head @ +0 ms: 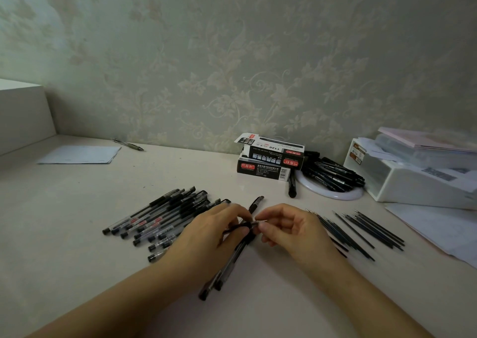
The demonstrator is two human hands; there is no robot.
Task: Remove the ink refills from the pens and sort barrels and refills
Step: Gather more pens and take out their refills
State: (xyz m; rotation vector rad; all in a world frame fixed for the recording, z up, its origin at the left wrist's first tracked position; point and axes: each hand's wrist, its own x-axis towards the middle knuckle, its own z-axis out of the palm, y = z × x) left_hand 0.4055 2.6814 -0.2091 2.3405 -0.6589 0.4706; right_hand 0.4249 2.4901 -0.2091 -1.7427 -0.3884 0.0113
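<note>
My left hand (219, 232) grips a black gel pen (227, 265) near its tip end; the pen slants down toward me. My right hand (286, 228) pinches the pen's clear tip piece (259, 223) right beside the left fingers. A second pen (255, 203) pokes out beyond my hands. Several pen barrels (160, 216) lie in a fanned pile to the left. Several thin dark refills (361, 230) lie in a spread to the right, partly hidden behind my right hand.
Two stacked pen boxes (268, 159) stand at the back centre, with a loose black pen (291, 188) and a white dish of more pens (333, 175) beside them. A white storage box (413, 180) and papers (444, 229) fill the right. Paper (80, 154) and a pen (129, 144) lie far left.
</note>
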